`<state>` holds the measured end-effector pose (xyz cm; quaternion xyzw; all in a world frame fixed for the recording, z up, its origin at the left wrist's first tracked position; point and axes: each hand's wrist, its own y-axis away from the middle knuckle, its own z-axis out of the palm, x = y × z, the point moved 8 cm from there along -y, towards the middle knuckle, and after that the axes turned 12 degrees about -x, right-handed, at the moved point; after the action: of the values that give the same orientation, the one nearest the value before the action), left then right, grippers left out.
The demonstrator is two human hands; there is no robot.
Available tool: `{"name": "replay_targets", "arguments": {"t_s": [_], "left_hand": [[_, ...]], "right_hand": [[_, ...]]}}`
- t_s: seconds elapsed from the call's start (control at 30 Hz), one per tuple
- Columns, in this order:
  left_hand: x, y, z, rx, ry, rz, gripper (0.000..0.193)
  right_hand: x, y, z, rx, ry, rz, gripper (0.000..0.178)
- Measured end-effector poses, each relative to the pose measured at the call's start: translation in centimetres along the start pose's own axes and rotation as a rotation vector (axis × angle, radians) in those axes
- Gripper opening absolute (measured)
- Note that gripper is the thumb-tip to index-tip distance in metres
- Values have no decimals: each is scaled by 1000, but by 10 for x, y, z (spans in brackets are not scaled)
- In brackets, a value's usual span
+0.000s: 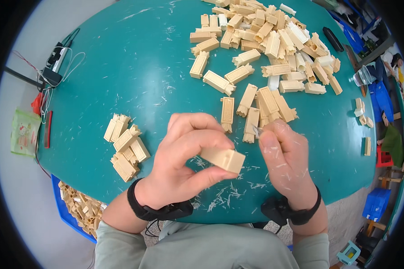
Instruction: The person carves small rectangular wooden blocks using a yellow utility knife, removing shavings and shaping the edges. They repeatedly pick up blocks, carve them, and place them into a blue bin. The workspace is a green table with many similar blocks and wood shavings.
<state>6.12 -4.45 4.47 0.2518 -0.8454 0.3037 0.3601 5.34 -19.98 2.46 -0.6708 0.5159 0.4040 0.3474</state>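
I've got the L hand (pixel 179 157) pinched round 1 beige block (pixel 224 160), thumb underneath & index finger over the top; its plain end faces R, w/ a small notch on the upper side. The block's held up near the front edge of the green table (pixel 157 85), approx. mid-view.

R hand (pixel 285 157) is curled tight, thumb pressed to index finger, w/ the tip of a small grey tool (pixel 257 131) poking out; I can't tell its full shape b/c the fist hides the rest. Tool & block are apart. Each wrist wears 1 black strap (pixel 137 201).

Pale shavings (pixel 229 193) lie thick below the hands, w/ some stuck on the R hand too. Just beyond the hands, several loose blocks (pixel 227 112) lie flat, most w/ jagged ends. Further back & R there's a big heap (pixel 274 40) of similar pcs, mostly beige, a few white. Smaller cluster (pixel 125 148) sits L of the L hand.

Lower L, below the table edge, a blue bin (pixel 72 222) holds lots more pcs. Far L: power strip (pixel 58 62), red bar (pixel 48 130), green bag (pixel 24 132). Far R: clear cup (pixel 362 76) on its side.
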Motion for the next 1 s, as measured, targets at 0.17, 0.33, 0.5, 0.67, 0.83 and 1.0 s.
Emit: {"name": "replay_targets", "arguments": {"t_s": [0.17, 0.33, 0.5, 0.67, 0.83, 1.0], "left_hand": [[-20, 11, -2, 205, 482, -30, 37], [-36, 14, 2, 403, 870, -231, 40], [-37, 11, 25, 126, 1021, -284, 39], [-22, 7, 28, 9, 919, -231, 48], [-21, 6, 29, -55, 918, -200, 51], [-25, 7, 23, 70, 893, -177, 48]], "right_hand": [[-4, 4, 5, -40, -85, -80, 24], [-6, 4, 16, -116, -15, -94, 18], [-7, 5, 14, -68, 4, -151, 18], [-8, 6, 11, -75, -26, -149, 17], [-9, 6, 12, -95, -26, -160, 17], [-8, 5, 11, -57, -61, -151, 19]]}}
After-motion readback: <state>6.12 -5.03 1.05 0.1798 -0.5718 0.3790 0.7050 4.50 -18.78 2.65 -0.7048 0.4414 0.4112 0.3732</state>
